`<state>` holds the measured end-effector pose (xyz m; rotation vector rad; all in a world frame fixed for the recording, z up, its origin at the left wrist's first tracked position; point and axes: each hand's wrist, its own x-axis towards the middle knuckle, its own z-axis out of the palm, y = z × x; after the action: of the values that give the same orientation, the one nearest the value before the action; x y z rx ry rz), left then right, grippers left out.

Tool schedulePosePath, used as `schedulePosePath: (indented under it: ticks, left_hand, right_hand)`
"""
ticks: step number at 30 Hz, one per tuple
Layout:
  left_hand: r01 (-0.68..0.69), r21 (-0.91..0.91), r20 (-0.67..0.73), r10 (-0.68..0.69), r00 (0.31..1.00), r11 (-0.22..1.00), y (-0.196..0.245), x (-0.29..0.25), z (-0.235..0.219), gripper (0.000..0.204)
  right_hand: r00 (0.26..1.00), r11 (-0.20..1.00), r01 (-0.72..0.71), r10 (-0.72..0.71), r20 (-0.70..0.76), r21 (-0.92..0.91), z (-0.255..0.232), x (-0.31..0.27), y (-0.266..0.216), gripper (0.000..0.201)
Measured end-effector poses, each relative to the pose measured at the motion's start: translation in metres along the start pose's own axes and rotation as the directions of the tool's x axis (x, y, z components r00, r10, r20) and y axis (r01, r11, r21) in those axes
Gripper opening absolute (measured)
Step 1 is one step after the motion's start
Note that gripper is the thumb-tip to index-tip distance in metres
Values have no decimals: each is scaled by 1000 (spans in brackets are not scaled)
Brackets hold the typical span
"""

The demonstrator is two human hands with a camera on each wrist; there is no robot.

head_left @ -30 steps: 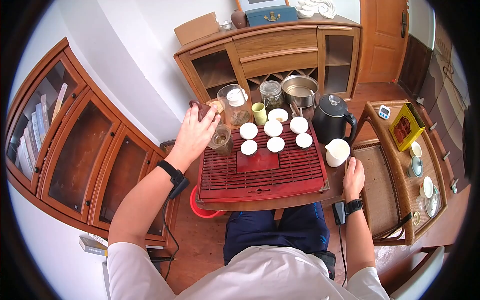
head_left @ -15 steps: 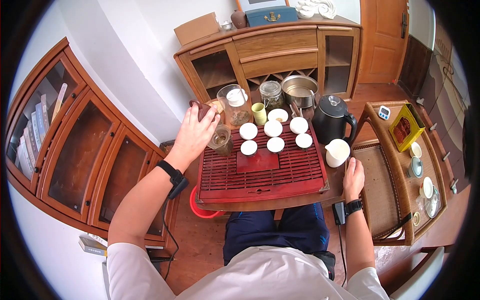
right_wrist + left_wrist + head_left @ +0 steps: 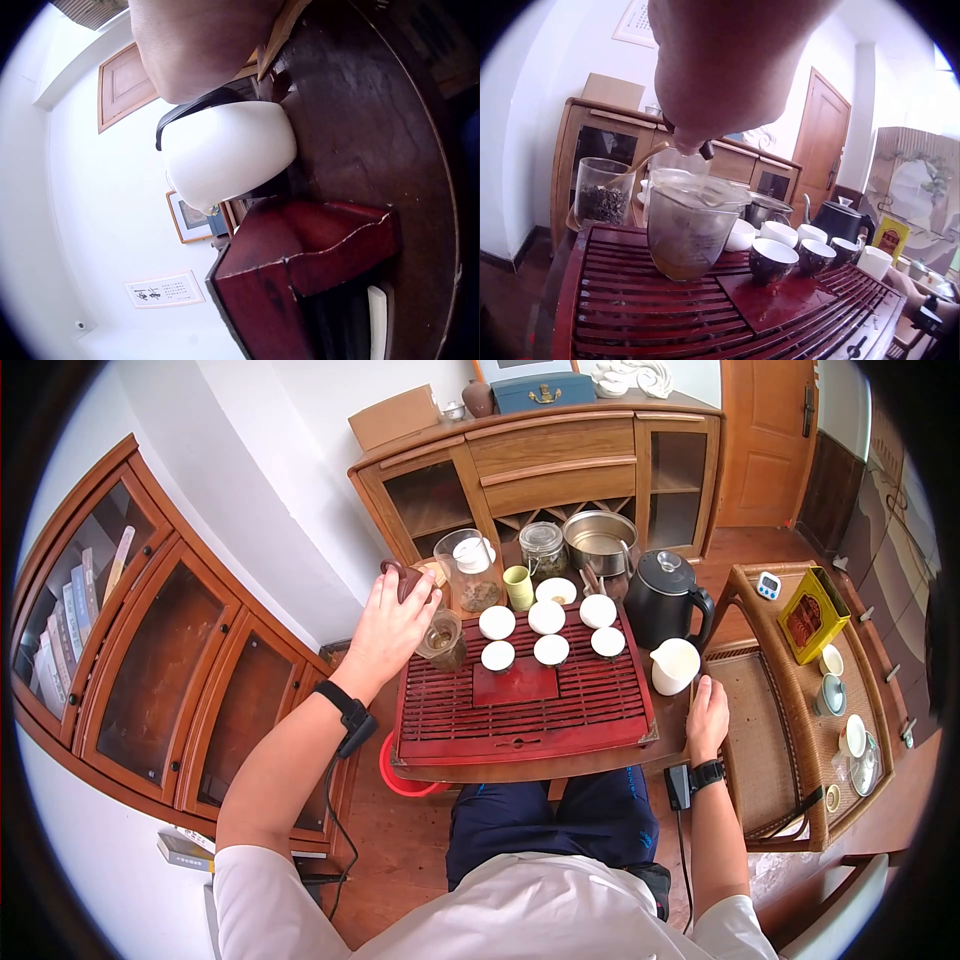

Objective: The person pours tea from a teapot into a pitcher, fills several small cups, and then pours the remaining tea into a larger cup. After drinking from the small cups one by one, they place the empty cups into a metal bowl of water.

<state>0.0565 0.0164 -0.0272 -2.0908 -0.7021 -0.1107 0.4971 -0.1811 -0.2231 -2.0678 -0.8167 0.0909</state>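
Dark brown clay teapot (image 3: 402,582) is tilted in the left hand (image 3: 388,625), whose fingers curl round it at the far left corner of the red slatted wooden tray (image 3: 590,732). Just below it stands a clear glass pitcher (image 3: 688,244) holding some amber liquid, and in the left wrist view a small brown tip hangs over its rim; whether anything runs from it I cannot tell. The hands are well apart: the right hand (image 3: 707,715) lies at the right edge of the brown wooden desk (image 3: 675,728), fingers loosely bent, just beside a smooth white pitcher (image 3: 676,665). Six small cups stand on the tray in two rows of three, the far cups (image 3: 547,616) white, the near cups (image 3: 772,261) dark and patterned outside with white insides. Behind the tray are a tall clear glass container (image 3: 472,575) with dried leaves, a pale green cylinder (image 3: 519,588), a lidded glass jar (image 3: 543,550) and a round steel pot (image 3: 598,542). A black kettle (image 3: 662,605) stands to its right.
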Motion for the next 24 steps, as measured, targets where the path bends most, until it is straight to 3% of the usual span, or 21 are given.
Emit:
schedulePosePath:
  ticks: [24]
  left_hand:
    - [-2, -28, 19, 2, 1000, 1000, 0, 0, 3, 47]
  right_hand:
    - [1000, 1000, 12, -12, -9, 16, 0, -1, -1, 58]
